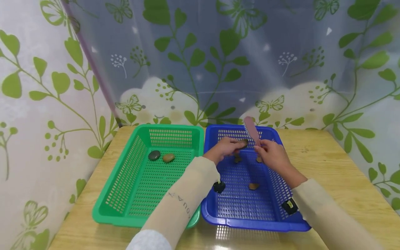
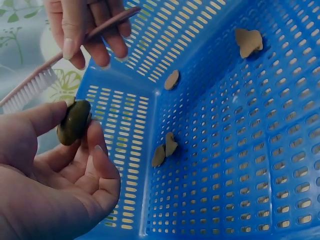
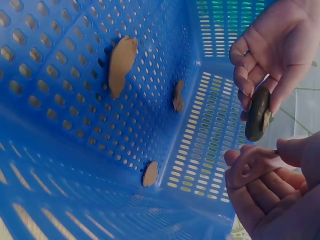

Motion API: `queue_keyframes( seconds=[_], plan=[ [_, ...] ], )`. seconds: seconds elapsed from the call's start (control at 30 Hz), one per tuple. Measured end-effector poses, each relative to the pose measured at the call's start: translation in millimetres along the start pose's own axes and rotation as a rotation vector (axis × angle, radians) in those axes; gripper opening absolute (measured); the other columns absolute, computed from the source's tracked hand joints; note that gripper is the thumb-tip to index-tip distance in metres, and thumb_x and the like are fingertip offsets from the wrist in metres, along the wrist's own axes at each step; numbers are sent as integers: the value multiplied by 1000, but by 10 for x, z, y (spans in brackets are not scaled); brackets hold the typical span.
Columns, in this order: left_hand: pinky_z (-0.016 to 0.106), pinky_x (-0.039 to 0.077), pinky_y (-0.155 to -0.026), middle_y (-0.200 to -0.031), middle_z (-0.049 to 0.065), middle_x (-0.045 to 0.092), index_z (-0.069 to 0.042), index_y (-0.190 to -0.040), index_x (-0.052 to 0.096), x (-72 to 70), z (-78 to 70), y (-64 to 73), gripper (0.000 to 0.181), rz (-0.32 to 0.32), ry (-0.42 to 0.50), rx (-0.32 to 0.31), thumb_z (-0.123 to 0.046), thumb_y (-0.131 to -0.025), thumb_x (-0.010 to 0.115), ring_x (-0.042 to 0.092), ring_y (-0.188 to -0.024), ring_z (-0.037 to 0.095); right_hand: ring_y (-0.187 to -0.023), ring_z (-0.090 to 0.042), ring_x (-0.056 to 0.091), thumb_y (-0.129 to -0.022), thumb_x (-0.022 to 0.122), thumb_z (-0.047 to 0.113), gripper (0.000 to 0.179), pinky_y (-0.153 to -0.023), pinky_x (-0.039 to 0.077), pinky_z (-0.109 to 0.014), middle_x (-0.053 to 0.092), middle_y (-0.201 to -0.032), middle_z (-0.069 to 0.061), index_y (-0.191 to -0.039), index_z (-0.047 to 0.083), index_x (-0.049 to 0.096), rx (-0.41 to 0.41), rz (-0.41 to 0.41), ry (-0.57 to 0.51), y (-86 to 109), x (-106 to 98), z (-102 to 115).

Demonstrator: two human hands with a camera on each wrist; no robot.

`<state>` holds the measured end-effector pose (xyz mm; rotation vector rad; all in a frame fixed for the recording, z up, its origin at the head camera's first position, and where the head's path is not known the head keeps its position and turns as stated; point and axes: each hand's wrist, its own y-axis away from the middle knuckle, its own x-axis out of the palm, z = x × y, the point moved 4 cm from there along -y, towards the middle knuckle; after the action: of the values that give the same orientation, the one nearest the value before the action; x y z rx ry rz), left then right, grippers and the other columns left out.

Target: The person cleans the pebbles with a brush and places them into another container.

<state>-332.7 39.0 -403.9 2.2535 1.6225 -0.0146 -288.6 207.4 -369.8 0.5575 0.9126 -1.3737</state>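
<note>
Over the far part of the blue basket (image 1: 256, 224), my left hand (image 1: 227, 147) pinches a smooth dark green stone (image 2: 75, 121) between thumb and fingers. A light tan patch shows on the stone's edge in the right wrist view. Close beside it, my right hand (image 1: 273, 154) holds a pink brush (image 1: 251, 128) by its handle, with the bristle end pointing up and away. White bristles (image 2: 32, 90) show in the left wrist view, apart from the stone. Below the hands, several flat brown pieces (image 1: 253, 186) lie on the basket floor.
A green basket (image 1: 122, 220) stands to the left, right beside the blue one. Inside it lie a dark grey stone (image 1: 154, 155) and a brownish stone (image 1: 168, 158). Both baskets stand on a wooden table (image 1: 331, 166), with a leaf-patterned curtain (image 1: 193, 69) behind.
</note>
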Motion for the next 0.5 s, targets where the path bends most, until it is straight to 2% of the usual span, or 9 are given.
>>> queue_keyframes(
  seconds=[0.1, 0.27, 0.37, 0.5],
  plan=[
    [46, 46, -97, -116, 21, 66, -5, -121, 67, 7, 4, 3, 35, -18, 30, -21, -28, -95, 64, 62, -103, 31, -77, -25, 66, -100, 55, 23, 32, -65, 51, -40, 71, -93, -16, -115, -5, 62, 7, 31, 5, 1, -3, -13],
    [39, 50, -94, -121, 19, 65, -1, -124, 64, 26, 15, -6, 34, 6, 121, -26, -22, -98, 60, 65, -104, 28, -69, -18, 63, -101, 54, 23, 31, -58, 47, -32, 71, -86, -12, -113, -4, 62, 4, 74, -6, -2, 16, -15],
    [39, 50, -95, -122, 20, 64, 3, -126, 61, 32, 14, -15, 33, 27, 209, -34, -15, -98, 59, 67, -103, 27, -68, -16, 63, -101, 54, 20, 29, -57, 46, -31, 71, -84, -12, -113, -5, 62, -13, 82, -24, 1, 32, -10],
    [43, 47, -98, -122, 24, 63, 6, -132, 54, 6, -11, -23, 36, 35, 335, -21, -5, -97, 57, 68, -101, 28, -62, -16, 60, -100, 55, 18, 23, -53, 45, -31, 69, -76, -10, -106, -2, 63, -48, 90, -30, -11, 62, 3]
  ],
)
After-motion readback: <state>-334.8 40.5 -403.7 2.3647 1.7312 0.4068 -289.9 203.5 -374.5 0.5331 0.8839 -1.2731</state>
